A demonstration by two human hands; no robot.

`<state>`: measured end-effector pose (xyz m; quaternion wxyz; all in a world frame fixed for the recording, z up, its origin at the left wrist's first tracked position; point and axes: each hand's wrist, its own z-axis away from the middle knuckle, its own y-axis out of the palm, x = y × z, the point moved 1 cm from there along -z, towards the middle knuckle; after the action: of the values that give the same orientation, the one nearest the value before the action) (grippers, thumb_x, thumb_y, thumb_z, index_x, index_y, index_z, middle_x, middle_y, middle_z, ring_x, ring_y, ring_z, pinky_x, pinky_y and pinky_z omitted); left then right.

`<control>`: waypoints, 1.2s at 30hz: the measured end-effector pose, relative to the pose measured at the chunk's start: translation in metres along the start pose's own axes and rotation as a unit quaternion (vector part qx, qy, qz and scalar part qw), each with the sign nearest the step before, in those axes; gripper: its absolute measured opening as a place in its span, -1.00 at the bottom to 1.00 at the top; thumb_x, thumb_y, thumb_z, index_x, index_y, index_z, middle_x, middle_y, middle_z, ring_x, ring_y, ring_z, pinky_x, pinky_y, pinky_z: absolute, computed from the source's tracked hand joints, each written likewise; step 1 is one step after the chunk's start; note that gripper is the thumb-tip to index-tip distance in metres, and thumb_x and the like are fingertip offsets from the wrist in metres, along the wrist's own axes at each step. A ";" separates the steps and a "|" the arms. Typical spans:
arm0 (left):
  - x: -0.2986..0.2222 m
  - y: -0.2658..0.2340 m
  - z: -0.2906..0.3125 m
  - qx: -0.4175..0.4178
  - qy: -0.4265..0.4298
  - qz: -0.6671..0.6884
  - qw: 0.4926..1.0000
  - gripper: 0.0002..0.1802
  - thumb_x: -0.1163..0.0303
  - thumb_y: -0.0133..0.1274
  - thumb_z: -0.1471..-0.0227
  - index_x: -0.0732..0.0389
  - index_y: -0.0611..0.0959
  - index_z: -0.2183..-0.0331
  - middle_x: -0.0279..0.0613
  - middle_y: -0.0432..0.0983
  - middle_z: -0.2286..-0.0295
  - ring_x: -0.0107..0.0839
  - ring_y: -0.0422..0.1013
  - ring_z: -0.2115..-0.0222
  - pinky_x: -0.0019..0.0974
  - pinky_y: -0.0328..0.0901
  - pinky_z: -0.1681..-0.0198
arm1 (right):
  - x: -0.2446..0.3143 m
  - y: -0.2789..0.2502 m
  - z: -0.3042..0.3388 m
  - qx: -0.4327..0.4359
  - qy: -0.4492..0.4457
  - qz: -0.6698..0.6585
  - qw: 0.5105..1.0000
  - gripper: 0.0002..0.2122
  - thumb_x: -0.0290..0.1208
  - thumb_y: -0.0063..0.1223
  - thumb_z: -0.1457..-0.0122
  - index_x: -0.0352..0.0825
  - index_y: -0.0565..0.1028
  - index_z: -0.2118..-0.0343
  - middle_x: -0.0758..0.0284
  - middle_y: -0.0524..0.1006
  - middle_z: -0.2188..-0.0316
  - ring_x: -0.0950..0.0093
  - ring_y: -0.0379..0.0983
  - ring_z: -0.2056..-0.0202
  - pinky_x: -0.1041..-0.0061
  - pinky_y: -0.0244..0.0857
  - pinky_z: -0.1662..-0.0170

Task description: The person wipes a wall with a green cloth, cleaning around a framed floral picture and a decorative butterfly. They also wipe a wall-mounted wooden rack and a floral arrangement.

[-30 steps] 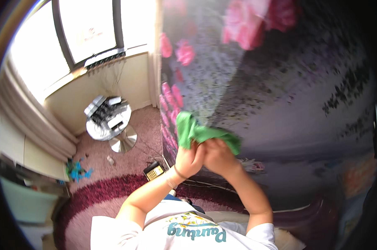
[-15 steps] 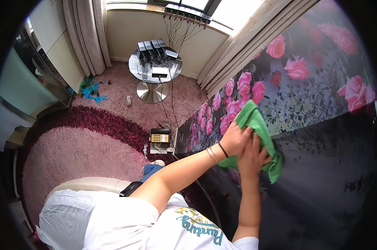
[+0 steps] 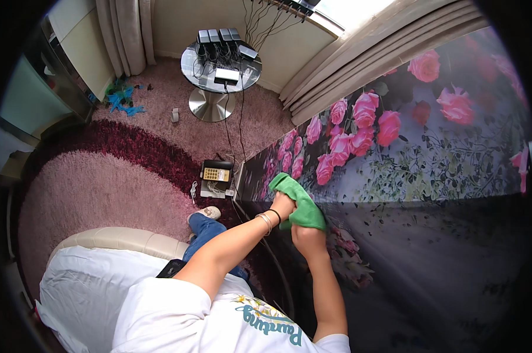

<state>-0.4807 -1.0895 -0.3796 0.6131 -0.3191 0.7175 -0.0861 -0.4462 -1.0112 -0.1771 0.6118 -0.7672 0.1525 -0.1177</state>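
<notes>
A green cloth (image 3: pixel 306 210) is bunched between my two hands, folded over and hanging toward the left. My left hand (image 3: pixel 284 204), with bangles and a dark band on its wrist, is closed on the cloth's left part, its fingers partly covered by it. My right hand (image 3: pixel 309 237) is closed round the cloth's lower right end. Both hands are over the near left edge of a dark surface printed with pink roses (image 3: pixel 363 141). Whether the cloth touches that surface I cannot tell.
A telephone (image 3: pixel 216 172) with yellow keys sits on the carpet (image 3: pixel 119 182) beside the printed surface's corner, with cables running past. Farther off, a round glass table (image 3: pixel 186 65) holds several black devices. A beige seat (image 3: pixel 124 236) is beside me. Blue scraps (image 3: pixel 122 100) lie near the curtain (image 3: pixel 127 35).
Both hands and the cloth have moved left across the printed surface. The cloth, spread under my hands before, is now gathered up between them. My view has shifted slightly.
</notes>
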 end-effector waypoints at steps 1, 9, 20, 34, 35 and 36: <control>-0.002 -0.005 -0.012 0.023 -0.077 0.130 0.988 -0.53 0.19 0.06 0.06 0.14 0.53 0.07 0.09 0.37 0.04 0.14 0.20 -0.01 0.13 0.07 -0.09 | -0.003 -0.010 0.005 -0.006 -0.001 -0.001 1.000 -0.64 -0.46 0.06 -0.03 -0.33 0.50 0.04 0.15 0.52 0.17 0.17 0.44 0.11 0.24 0.22 -0.04; -0.200 -0.162 -0.069 -0.115 0.128 0.224 0.959 -0.21 0.05 -0.05 0.00 0.31 0.23 -0.18 0.24 -0.21 -0.24 0.20 -0.29 -0.27 0.13 -0.28 -0.26 | 0.002 -0.064 0.035 -0.180 0.113 0.021 0.977 -0.60 -0.55 0.02 -0.10 -0.43 0.38 -0.05 0.03 0.44 0.03 0.04 0.40 0.06 0.20 0.27 0.03; -0.090 -0.084 -0.050 -0.095 0.039 0.228 0.968 -0.26 0.08 -0.04 -0.04 0.32 0.26 -0.15 0.26 -0.02 -0.19 0.21 -0.15 -0.23 0.03 -0.21 -0.28 | 0.002 -0.016 0.035 -0.042 0.119 0.065 0.990 -0.58 -0.47 0.07 -0.04 -0.32 0.44 -0.03 0.13 0.47 0.04 0.12 0.40 0.04 0.15 0.20 -0.07; 0.004 0.002 0.021 -0.039 -0.117 0.161 0.979 -0.51 0.22 -0.04 -0.05 0.30 0.41 0.02 0.24 0.19 -0.03 0.20 0.10 -0.06 0.00 0.05 -0.16 | 0.011 0.028 0.036 0.063 0.125 -0.038 0.989 -0.54 -0.41 0.10 -0.05 -0.24 0.42 -0.08 0.16 0.45 0.02 0.12 0.35 0.00 0.16 0.13 -0.10; -0.002 -0.002 0.019 -0.035 -0.131 0.162 0.977 -0.51 0.22 -0.05 -0.05 0.29 0.41 0.02 0.24 0.19 -0.03 0.20 0.09 -0.06 0.00 0.04 -0.16 | 0.010 0.027 0.036 0.062 0.129 -0.045 0.989 -0.54 -0.42 0.10 -0.04 -0.25 0.41 -0.08 0.16 0.45 0.02 0.11 0.34 0.00 0.16 0.14 -0.10; -0.013 -0.018 0.014 0.046 -0.158 0.193 0.967 -0.45 0.20 -0.07 -0.06 0.25 0.37 -0.05 0.26 0.10 -0.10 0.23 -0.02 -0.14 0.06 -0.04 -0.19 | 0.010 0.026 0.036 0.060 0.133 -0.050 0.988 -0.53 -0.42 0.10 -0.04 -0.25 0.41 -0.08 0.15 0.45 0.02 0.10 0.34 0.00 0.16 0.14 -0.10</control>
<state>-0.4605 -1.0926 -0.3632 0.7378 -0.1559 0.6547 0.0528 -0.4261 -0.9877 -0.2102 0.6245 -0.7131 0.1865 -0.2584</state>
